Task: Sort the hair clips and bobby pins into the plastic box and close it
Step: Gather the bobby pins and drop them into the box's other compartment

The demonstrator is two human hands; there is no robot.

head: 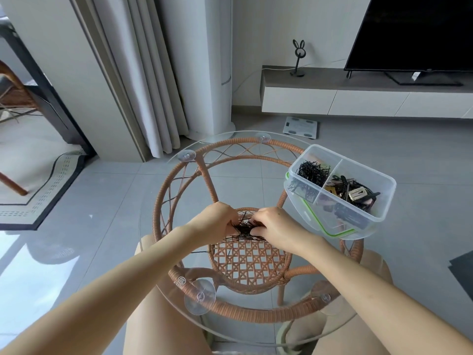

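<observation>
A pile of black bobby pins (pixel 243 233) lies on the round glass tabletop (pixel 163 285) in the middle. My left hand (pixel 215 221) and my right hand (pixel 275 226) close in on the pile from both sides, fingers curled into the pins. A clear plastic box (pixel 384 198) stands open at the right of the table. Its left compartment holds bobby pins (pixel 311 172), its right compartment holds hair clips (pixel 355 194). The box's lid (pixel 330 226), with a green seal, lies under the box's near side.
The glass top rests on a rattan frame (pixel 158 208) with suction cups. My knees sit under the near edge. A bathroom scale (pixel 300 128) lies on the floor beyond the table. A TV (pixel 414 34) on a low cabinet stands at back right, curtains at back left.
</observation>
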